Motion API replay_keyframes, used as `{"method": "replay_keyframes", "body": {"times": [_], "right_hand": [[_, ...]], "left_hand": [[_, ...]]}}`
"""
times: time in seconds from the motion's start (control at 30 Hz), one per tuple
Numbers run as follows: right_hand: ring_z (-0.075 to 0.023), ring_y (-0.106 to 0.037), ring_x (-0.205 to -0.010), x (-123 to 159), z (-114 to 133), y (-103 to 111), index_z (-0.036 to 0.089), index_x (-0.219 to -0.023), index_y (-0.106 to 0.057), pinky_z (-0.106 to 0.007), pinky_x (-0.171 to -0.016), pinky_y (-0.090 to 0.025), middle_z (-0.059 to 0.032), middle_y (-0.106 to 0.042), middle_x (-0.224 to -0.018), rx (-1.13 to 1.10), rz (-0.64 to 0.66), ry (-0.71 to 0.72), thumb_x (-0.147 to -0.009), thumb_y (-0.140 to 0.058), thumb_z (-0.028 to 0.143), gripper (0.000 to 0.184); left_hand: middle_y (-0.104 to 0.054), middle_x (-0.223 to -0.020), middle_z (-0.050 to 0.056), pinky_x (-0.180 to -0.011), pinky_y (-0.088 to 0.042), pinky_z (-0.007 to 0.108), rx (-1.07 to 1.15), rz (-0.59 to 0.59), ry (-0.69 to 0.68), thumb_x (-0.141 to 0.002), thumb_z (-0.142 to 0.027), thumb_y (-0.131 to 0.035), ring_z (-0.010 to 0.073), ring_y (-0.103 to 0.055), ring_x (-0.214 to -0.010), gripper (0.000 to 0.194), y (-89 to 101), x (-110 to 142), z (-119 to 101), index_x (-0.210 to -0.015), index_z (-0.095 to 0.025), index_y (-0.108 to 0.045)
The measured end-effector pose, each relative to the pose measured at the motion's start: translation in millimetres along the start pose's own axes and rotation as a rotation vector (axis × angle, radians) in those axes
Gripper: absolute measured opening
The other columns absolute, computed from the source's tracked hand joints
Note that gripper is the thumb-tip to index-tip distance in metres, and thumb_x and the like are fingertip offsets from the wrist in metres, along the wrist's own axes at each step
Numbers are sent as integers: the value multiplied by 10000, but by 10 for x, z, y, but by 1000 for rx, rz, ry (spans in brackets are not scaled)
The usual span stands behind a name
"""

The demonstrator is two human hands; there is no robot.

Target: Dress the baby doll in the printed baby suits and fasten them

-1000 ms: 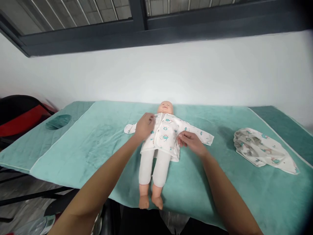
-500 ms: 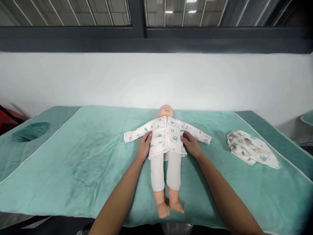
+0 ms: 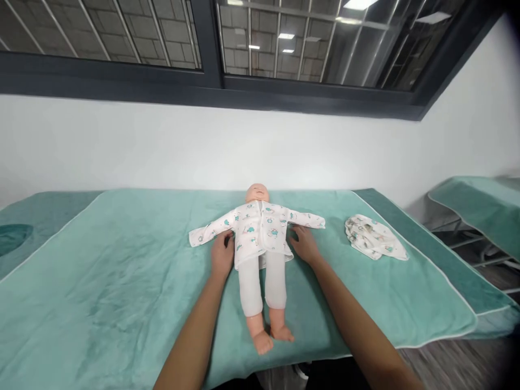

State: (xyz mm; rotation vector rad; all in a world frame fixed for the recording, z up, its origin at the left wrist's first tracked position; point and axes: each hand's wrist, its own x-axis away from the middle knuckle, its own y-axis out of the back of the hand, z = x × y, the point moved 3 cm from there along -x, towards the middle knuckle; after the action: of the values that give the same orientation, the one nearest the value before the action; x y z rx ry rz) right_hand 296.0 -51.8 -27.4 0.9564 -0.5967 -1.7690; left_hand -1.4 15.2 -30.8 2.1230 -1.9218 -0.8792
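A baby doll [image 3: 257,193] lies face up on a green padded cover, its feet towards me. It wears a white jacket [image 3: 252,230] with green animal prints and white trousers [image 3: 276,281]; its arms are spread wide. My left hand [image 3: 222,253] rests on the cover beside the jacket, just under one sleeve, fingers slightly bent and apart. On the other side, my right hand [image 3: 304,245] lies close by the jacket's edge below the other sleeve, its fingers loosely parted. Neither hand grips anything that shows; the fingertips are partly hidden.
A crumpled printed cloth [image 3: 376,238] lies to the right on the green cover [image 3: 134,281]. The cover has a round face hole [image 3: 14,238] at far left. A white wall [image 3: 162,146] and a barred window stand behind. Another green-covered bed [image 3: 479,211] is at right.
The view has turned to the right, so the scene has shifted left. Both hands have drawn slightly away from the jacket's sides; the doll lies as before.
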Motion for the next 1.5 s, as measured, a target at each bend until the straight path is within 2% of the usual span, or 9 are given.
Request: {"method": "replay_keyframes", "body": {"times": [0.23,0.43,0.63,0.77,0.93,1.07,1.2,1.33,1.5], "right_hand": [[-280,-485,-1285,579,-526,613,162,-1251,-593,-460,-1098,-390,-155,-542,-1376,175,-106,36,-902,-502,254,372],[-338,-453,-1270,286,-1047,1494,179,-1295,-561,-516,-957,-416,-196,-487,-1414,786,-18,-182,-941,-393,167,392],[-347,-498,-1175,128,-1139,1889,140,-1148,-644,-523,-915,-365,-217,-587,-1219,841,191,-446,-937,-480,308,316],[-314,-488,-1186,-62,-799,1862,155,-1012,-692,-455,-947,-343,-183,-604,-1198,754,231,-311,-851,-580,284,235],[-178,-572,-888,-402,119,1883,183,-963,-632,-267,-769,-407,-41,-659,-975,445,213,-98,-907,-462,492,357],[-137,-512,-706,-502,1062,1922,178,-836,-568,-243,-640,-375,26,-571,-762,-357,193,85,-774,-617,540,370],[-111,-479,-664,-487,1813,1770,177,-774,-547,-226,-612,-359,48,-513,-722,-589,352,219,-718,-667,407,265],[-94,-449,-630,-443,2181,1677,172,-753,-556,-209,-570,-333,52,-490,-696,-631,527,335,-719,-705,338,225],[-98,-503,-668,-281,2234,1840,147,-807,-619,-212,-598,-379,24,-561,-732,-757,874,360,-768,-754,405,294]], "left_hand": [[-640,-746,53,-783,-467,383,-81,153,-102,-792,-243,-467,255,-597,-813,181,-10,76,-57,-649,-226,-577],[-603,-687,48,-726,-435,348,-63,154,-115,-775,-229,-467,232,-564,-752,200,-38,53,-83,-592,-206,-544],[-643,-686,34,-673,-436,314,7,95,-83,-748,-200,-435,210,-580,-695,190,-11,68,-71,-650,-191,-598],[-673,-756,33,-750,-465,320,79,20,-86,-753,-191,-411,207,-607,-762,214,44,127,-62,-704,-194,-619],[-686,-875,61,-823,-482,343,134,-81,-83,-806,-203,-423,208,-623,-854,210,136,197,-252,-817,-177,-631],[-687,-1060,79,-933,-473,348,344,0,-185,-884,-302,-510,205,-627,-1024,215,214,206,-937,-1000,-182,-646],[-555,-1385,94,-1005,-451,352,626,287,-307,-830,-356,-661,228,-541,-1253,502,253,158,-1746,-1297,-236,-521],[-668,-1103,36,-901,-477,309,682,241,-256,-723,-294,-736,195,-622,-1018,381,475,90,-2051,-1068,-196,-605],[-596,-722,-41,-639,-453,248,890,124,-154,-707,-220,-644,130,-577,-668,152,972,176,-2129,-802,-207,-526]]}}
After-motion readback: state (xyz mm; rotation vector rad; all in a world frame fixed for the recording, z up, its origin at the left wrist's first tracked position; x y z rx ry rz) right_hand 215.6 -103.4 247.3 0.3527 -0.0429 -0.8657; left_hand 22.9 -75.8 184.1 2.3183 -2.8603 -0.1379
